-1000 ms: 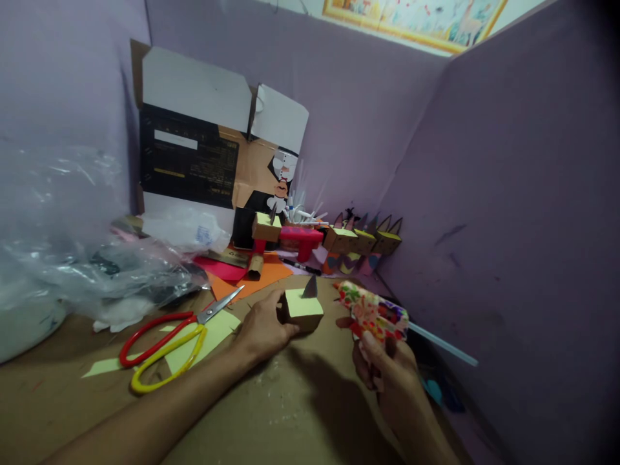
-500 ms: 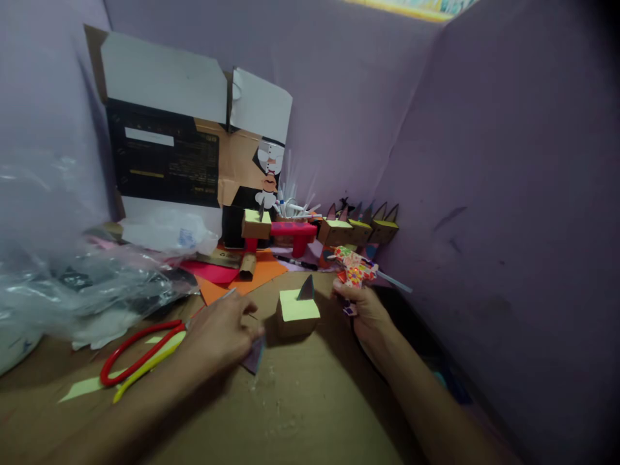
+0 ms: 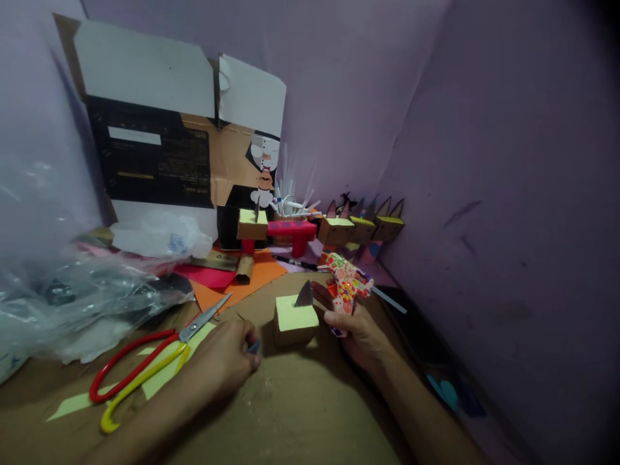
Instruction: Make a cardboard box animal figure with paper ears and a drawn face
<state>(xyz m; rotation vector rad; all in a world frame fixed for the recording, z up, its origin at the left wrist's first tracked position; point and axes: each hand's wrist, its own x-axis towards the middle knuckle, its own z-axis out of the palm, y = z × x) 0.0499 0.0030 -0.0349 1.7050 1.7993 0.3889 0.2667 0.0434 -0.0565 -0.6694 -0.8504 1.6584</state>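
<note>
My left hand (image 3: 230,355) is closed, with a small dark paper piece (image 3: 254,347) pinched between thumb and fingers. A flower-patterned glue gun (image 3: 346,287), with a clear glue stick out of its back, is gripped in my right hand (image 3: 356,332), some of whose fingers stretch forward. Between the hands stands a small cardboard box (image 3: 295,332) with a pale yellow top and one dark pointed ear upright at its back right. Left of my left hand lie scissors (image 3: 186,332) with red and yellow handles, partly over yellow paper scraps.
Clear plastic bags (image 3: 72,284) are heaped at the left. A large unfolded carton (image 3: 150,155) leans on the wall. At the back are eared boxes (image 3: 336,230), a red tube structure (image 3: 290,230), a marker (image 3: 295,263) and orange paper (image 3: 264,272).
My left hand has lifted the dark paper piece, which hung lower and flatter before. The glue gun and my right hand are slightly lower and closer to the box. More of the scissors shows.
</note>
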